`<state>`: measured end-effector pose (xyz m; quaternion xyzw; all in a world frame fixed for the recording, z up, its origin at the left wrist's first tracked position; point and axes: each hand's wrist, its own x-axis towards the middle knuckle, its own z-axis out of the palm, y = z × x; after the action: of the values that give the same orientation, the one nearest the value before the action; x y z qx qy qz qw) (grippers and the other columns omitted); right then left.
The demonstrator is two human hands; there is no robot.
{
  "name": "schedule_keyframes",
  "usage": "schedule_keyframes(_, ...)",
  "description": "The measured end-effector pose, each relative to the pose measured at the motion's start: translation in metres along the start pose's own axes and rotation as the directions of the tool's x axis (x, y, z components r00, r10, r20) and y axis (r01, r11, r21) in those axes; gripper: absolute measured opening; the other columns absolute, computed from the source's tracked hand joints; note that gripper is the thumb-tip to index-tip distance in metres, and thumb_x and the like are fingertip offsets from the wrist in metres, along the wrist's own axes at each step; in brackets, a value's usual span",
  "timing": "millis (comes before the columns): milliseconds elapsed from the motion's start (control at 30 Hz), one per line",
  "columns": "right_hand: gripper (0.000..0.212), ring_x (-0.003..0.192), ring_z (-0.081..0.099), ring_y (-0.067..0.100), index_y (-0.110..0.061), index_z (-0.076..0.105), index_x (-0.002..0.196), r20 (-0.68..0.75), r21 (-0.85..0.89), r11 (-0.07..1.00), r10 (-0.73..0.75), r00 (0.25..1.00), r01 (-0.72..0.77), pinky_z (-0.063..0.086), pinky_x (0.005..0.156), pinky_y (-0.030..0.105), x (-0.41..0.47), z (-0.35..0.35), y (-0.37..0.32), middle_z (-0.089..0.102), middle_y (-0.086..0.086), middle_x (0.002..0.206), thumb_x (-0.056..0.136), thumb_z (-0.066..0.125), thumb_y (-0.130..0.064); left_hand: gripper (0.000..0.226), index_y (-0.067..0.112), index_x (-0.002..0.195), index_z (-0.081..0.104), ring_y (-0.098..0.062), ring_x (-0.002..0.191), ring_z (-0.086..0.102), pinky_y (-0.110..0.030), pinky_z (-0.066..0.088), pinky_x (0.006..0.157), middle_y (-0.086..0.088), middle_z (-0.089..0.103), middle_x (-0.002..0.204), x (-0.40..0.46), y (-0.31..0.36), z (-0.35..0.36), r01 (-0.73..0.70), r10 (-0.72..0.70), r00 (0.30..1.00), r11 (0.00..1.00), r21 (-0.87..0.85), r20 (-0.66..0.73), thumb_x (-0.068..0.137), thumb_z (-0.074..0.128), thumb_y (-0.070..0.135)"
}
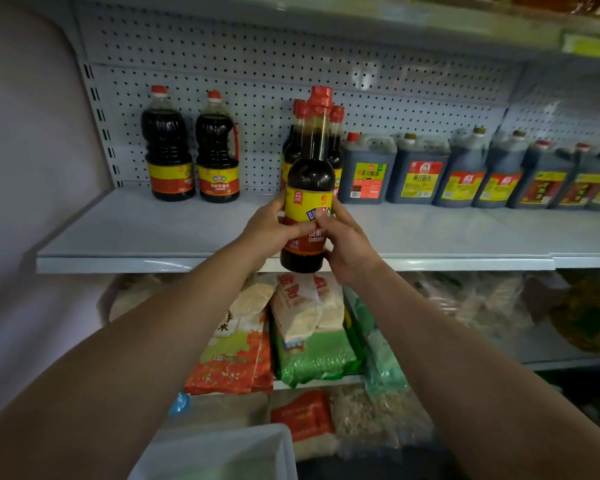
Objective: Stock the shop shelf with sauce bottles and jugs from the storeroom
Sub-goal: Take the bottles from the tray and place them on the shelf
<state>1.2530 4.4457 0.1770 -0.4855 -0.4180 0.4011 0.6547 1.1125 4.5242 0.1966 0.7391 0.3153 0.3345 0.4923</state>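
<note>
Above the front edge of the white shelf (125, 233), I hold a dark sauce bottle (309, 188) upright. My left hand (271, 226) and right hand (347, 237) curl their fingers round its yellow label, in front of matching bottles (297, 140) standing between jugs (368, 171).

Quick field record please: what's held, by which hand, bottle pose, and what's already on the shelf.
held: bottle, red cap, dark sauce
grip: left hand and right hand both wrap its label
pose: upright, at the shelf front edge, not set down
behind it: like bottles
shelf left: two handled bottles
shelf right: row of jugs
below: rice bags
</note>
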Motion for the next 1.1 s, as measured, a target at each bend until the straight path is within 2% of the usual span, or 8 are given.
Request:
schedule_keyframes(167, 0.055, 0.106, 0.069, 0.004, -0.028, 0.052, 0.145, 0.012, -0.055, 0.998, -0.010, 1.000, 0.011, 0.051, 0.081, 0.022, 0.027, -0.021, 0.003, 0.072, -0.004, 0.122, 0.095, 0.065, -0.009, 0.071, 0.036, 0.142, 0.045, -0.019, 0.114, 0.060, -0.043, 0.051, 0.098, 0.000, 0.064, 0.118, 0.031, -0.005, 0.007, 0.015, -0.015, 1.000, 0.998, 0.053, -0.001, 0.081, 0.081, 0.025)
schedule_keyframes(333, 0.057, 0.097, 0.069, -0.006, -0.024, 0.051, 0.147, 0.054, -0.075, 0.997, 0.014, 0.998, -0.010, 0.053, 0.069, 0.011, 0.057, -0.035, 0.009, 0.073, -0.012, 0.115, 0.095, 0.065, -0.007, 0.071, 0.042, 0.141, 0.042, -0.020, 0.115, 0.058, -0.038, 0.052, 0.088, 0.004, 0.063, 0.113, 0.059, -0.021, 0.011, 0.040, -0.039, 0.999, 0.999, 0.024, -0.027, 0.083, 0.079, 0.022)
schedule_keyframes(433, 0.055, 0.099, 0.069, -0.006, -0.026, 0.052, 0.146, 0.075, -0.064, 0.998, 0.025, 0.997, -0.020, 0.053, 0.069, 0.010, 0.077, -0.042, 0.017, 0.073, -0.014, 0.116, 0.096, 0.065, -0.007, 0.068, 0.046, 0.134, 0.042, -0.018, 0.116, 0.056, -0.040, 0.051, 0.095, 0.014, 0.061, 0.107, 0.077, -0.030, 0.011, 0.046, -0.045, 0.998, 0.999, 0.023, -0.037, 0.084, 0.078, 0.018)
schedule_keyframes(533, 0.051, 0.101, 0.070, -0.003, -0.026, 0.055, 0.143, 0.080, -0.056, 0.998, 0.024, 0.996, -0.020, 0.054, 0.071, 0.012, 0.095, -0.046, 0.028, 0.074, -0.013, 0.115, 0.097, 0.064, -0.005, 0.069, 0.044, 0.138, 0.042, -0.019, 0.122, 0.056, -0.044, 0.050, 0.099, 0.010, 0.062, 0.117, 0.093, -0.044, 0.010, 0.070, -0.068, 0.997, 0.996, 0.049, -0.044, 0.084, 0.078, 0.019)
schedule_keyframes(633, 0.051, 0.112, 0.068, 0.005, -0.026, 0.055, 0.143, 0.069, -0.066, 0.998, 0.009, 0.998, -0.005, 0.055, 0.075, 0.014, 0.113, -0.045, 0.037, 0.071, -0.007, 0.125, 0.097, 0.066, -0.009, 0.073, 0.041, 0.144, 0.039, -0.020, 0.125, 0.055, -0.049, 0.049, 0.103, 0.000, 0.060, 0.132, 0.110, -0.056, 0.008, 0.088, -0.084, 0.995, 0.994, 0.063, -0.052, 0.085, 0.077, 0.020)
schedule_keyframes(733, 0.055, 0.119, 0.065, 0.012, -0.027, 0.055, 0.144, 0.037, -0.053, 0.999, -0.001, 0.999, 0.003, 0.055, 0.084, 0.022, 0.132, -0.046, 0.045, 0.069, -0.001, 0.131, 0.094, 0.070, -0.011, 0.072, 0.041, 0.144, 0.038, -0.019, 0.127, 0.053, -0.049, 0.048, 0.105, 0.000, 0.058, 0.135, 0.126, -0.063, 0.007, 0.091, -0.088, 0.995, 0.995, 0.047, -0.055, 0.086, 0.076, 0.019)
schedule_keyframes(967, 0.049, 0.110, 0.069, 0.006, -0.023, 0.058, 0.140, 0.009, -0.040, 0.999, -0.020, 1.000, 0.021, 0.057, 0.080, 0.020, 0.163, -0.055, 0.052, 0.072, -0.005, 0.124, 0.095, 0.068, -0.007, 0.077, 0.046, 0.145, 0.033, -0.017, 0.132, 0.049, -0.052, 0.044, 0.108, 0.007, 0.052, 0.144, 0.163, -0.079, 0.011, 0.115, -0.113, 0.993, 0.992, 0.043, -0.045, 0.084, 0.076, 0.031)
schedule_keyframes(1100, 0.055, 0.122, 0.065, 0.020, -0.017, 0.052, 0.147, 0.013, -0.035, 0.999, -0.035, 0.999, 0.035, 0.055, 0.100, 0.038, 0.177, -0.059, 0.057, 0.067, 0.006, 0.134, 0.096, 0.067, -0.006, 0.076, 0.039, 0.148, 0.035, -0.015, 0.130, 0.051, -0.050, 0.043, 0.109, 0.006, 0.055, 0.141, 0.179, -0.085, 0.012, 0.109, -0.108, 0.993, 0.994, 0.019, -0.049, 0.086, 0.075, 0.026)
